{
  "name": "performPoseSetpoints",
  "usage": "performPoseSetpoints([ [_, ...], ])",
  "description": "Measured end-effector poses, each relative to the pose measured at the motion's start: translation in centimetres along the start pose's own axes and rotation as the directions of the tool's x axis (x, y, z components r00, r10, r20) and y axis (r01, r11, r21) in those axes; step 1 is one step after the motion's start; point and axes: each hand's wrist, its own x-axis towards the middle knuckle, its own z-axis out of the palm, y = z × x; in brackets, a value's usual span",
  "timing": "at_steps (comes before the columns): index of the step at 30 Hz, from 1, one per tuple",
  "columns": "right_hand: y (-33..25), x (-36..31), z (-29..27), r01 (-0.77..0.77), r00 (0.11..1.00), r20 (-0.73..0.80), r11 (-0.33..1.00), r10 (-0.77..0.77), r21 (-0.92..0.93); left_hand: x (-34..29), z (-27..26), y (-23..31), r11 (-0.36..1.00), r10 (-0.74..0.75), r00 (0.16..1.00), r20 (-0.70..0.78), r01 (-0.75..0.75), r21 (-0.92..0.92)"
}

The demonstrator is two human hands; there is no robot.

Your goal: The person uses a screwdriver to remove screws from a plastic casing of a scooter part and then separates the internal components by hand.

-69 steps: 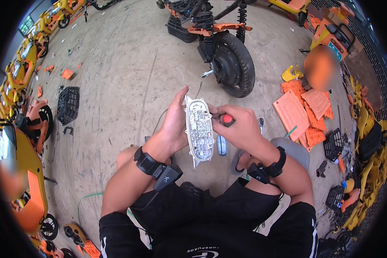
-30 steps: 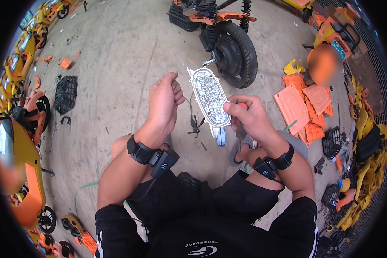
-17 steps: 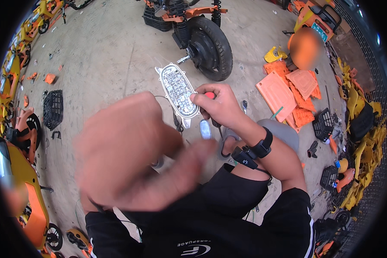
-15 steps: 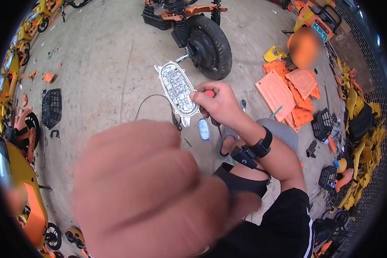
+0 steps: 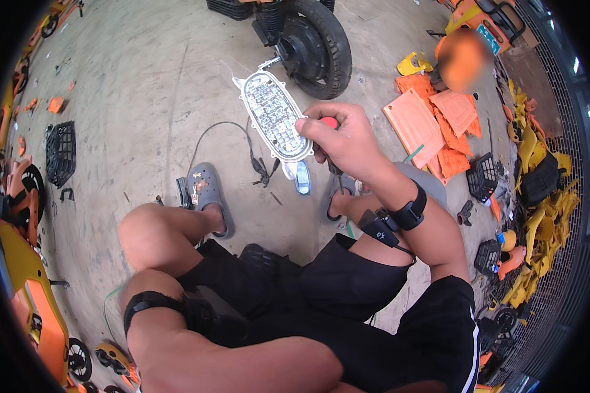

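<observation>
My right hand (image 5: 344, 141) is closed, its thumb and fingers pinching the lower right edge of an oval silvery metal housing (image 5: 272, 111). The housing's open face shows a glossy, lumpy filling, and small lugs stand out along its rim. A screwdriver (image 5: 330, 122) with a red handle is in the same hand, its thin shaft pointing down. At lower left, my left hand (image 5: 152, 281) is bent down beside my left knee, just beyond a black wrist strap. Its fingers are hidden. A rounded bluish piece (image 5: 302, 178) shows just below the housing.
A motor wheel (image 5: 318, 52) of a scooter stands just ahead. A dark cable (image 5: 226, 123) lies on the concrete. Orange panels (image 5: 416, 134) are piled to the right, near yellow scrap parts (image 5: 544, 216). A black basket (image 5: 60, 154) and orange scooters (image 5: 36, 308) are on the left.
My blurred left hand has dropped from in front of the camera to beside my left knee, uncovering my legs and shoes. My right hand keeps its hold on the housing and screwdriver.
</observation>
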Motion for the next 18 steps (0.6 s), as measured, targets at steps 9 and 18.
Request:
performPoseSetpoints([
  [9,-0.6,0.3,1.3,0.024,0.999,0.023,1.0,-0.024,-0.011,-1.1,-0.5,0.3,0.997,-0.081,0.991,-0.109,0.083,0.011],
  [18,0.9,0.4,0.7,0.035,0.999,0.021,0.999,-0.035,-0.019,-2.5,-1.3,1.6,0.978,-0.201,0.917,-0.346,0.209,-0.013],
])
